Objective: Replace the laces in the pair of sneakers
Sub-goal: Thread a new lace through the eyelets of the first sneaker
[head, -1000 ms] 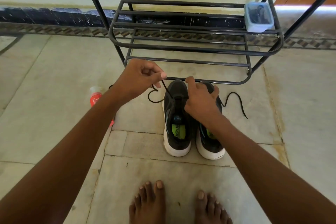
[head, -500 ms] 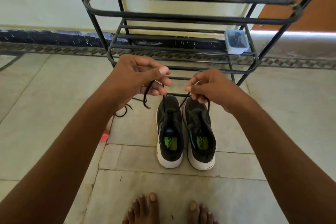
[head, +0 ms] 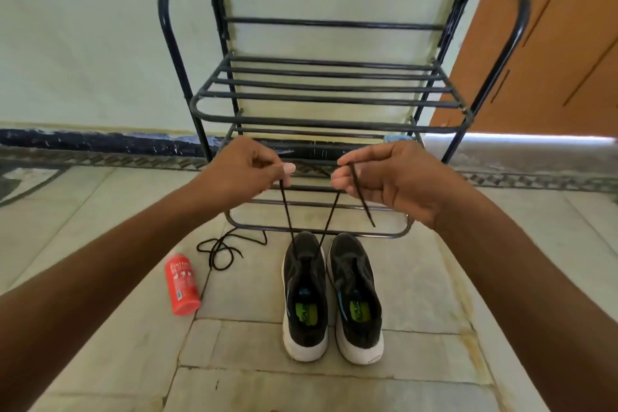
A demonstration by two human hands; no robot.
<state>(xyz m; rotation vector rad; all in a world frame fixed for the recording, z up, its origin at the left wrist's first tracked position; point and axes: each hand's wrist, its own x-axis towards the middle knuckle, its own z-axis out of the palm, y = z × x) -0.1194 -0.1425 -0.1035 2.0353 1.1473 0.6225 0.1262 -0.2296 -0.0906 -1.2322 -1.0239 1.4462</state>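
Here, lace ends up in hands

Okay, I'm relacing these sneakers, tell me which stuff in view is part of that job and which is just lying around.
Part of the job:
- left sneaker, being laced
- right sneaker
- black lace, both ends pulled up, pinched by the left hand and the right hand
- loose lace on the floor

Just lying about:
- red bottle on its side
- metal shoe rack
- blue box on the rack
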